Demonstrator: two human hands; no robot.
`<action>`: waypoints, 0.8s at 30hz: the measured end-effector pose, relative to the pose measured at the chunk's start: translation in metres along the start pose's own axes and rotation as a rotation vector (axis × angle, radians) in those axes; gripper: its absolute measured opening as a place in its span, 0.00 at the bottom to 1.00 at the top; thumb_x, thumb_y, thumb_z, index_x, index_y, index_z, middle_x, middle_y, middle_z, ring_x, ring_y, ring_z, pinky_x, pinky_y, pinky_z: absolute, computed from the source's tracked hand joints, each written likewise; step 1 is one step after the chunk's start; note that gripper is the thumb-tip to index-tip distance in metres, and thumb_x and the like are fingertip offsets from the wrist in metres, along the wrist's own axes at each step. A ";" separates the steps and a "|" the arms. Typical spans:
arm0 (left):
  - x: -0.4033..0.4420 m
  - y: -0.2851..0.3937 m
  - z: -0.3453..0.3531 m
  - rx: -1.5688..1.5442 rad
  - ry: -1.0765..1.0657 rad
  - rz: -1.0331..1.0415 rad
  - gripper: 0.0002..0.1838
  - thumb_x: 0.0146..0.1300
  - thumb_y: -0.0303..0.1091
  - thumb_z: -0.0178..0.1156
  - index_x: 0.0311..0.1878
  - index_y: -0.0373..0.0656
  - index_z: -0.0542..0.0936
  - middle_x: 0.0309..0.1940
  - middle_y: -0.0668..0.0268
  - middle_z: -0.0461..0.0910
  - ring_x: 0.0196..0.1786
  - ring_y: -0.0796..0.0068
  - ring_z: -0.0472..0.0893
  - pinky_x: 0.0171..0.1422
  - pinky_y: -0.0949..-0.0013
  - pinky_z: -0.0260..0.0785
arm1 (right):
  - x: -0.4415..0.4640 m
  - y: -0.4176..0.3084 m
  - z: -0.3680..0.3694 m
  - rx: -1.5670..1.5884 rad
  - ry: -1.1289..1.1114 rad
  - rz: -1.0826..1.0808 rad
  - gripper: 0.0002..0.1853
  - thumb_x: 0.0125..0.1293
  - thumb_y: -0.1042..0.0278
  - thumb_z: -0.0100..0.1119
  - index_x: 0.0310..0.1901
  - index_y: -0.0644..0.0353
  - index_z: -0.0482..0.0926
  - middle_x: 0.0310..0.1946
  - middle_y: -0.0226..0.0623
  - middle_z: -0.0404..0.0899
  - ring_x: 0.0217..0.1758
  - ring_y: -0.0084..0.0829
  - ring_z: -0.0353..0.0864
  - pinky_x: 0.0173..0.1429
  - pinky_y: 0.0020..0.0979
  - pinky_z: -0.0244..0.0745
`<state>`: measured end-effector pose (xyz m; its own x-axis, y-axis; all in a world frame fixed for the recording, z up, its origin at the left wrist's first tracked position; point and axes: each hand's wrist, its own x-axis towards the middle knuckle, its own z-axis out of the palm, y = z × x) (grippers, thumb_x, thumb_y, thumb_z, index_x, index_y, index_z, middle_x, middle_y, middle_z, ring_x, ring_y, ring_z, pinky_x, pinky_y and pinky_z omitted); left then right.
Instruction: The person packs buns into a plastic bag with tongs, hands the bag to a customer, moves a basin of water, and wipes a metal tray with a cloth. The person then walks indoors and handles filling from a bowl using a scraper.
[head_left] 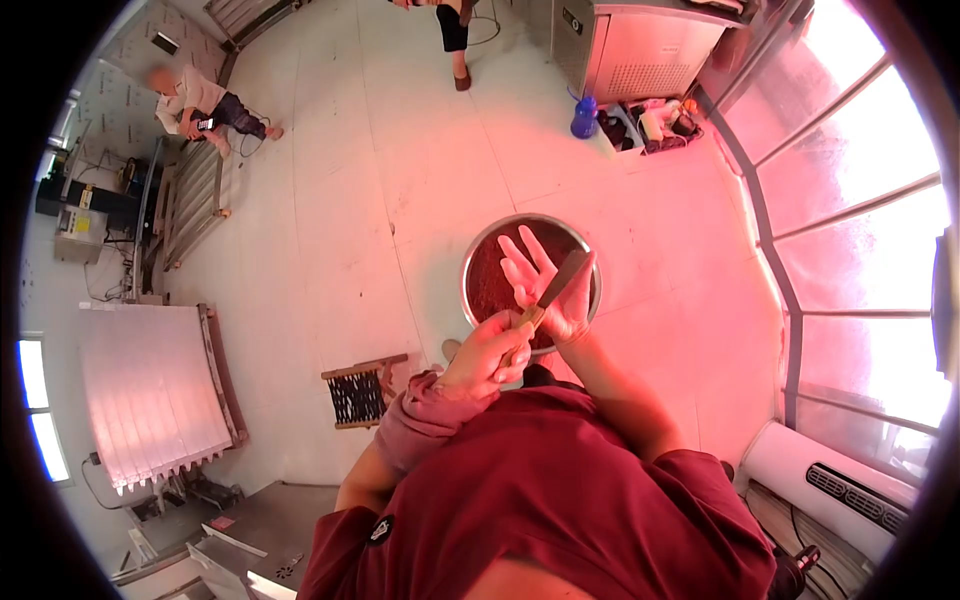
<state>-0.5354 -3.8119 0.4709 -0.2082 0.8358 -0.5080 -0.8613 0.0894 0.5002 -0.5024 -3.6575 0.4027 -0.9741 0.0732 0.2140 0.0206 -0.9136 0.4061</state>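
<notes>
My left hand [488,352] is closed around the wooden handle of a knife [562,282], with a dark, broad blade pointing up and to the right. My right hand [556,296] is held palm up with its fingers stretched out. Across that palm lies the blade, its tip near the thumb; whether it presses on the skin I cannot tell. Beneath both hands a round metal basin [466,285] stands on the floor, holding a dark red mass that I cannot make out clearly.
A small folding stool [358,396] stands left of the basin. Beyond are a blue jug [584,118], a box of items [640,128] and a metal cabinet [650,50]. One person [200,105] sits at the far left; another person's leg [455,50] shows at the top. Windows line the right.
</notes>
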 end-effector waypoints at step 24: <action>-0.009 -0.005 0.004 0.123 0.054 0.034 0.06 0.68 0.34 0.53 0.40 0.45 0.68 0.19 0.70 0.66 0.13 0.86 0.58 0.16 0.81 0.49 | 0.002 0.003 0.007 -0.035 -0.006 0.028 0.52 0.52 0.34 0.62 0.71 0.52 0.48 0.74 0.47 0.35 0.75 0.52 0.40 0.64 0.54 0.62</action>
<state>-0.5274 -3.8178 0.4759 -0.2643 0.8092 -0.5247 -0.7905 0.1299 0.5985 -0.5028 -3.6572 0.4105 -0.9720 0.0493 0.2298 0.0400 -0.9288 0.3685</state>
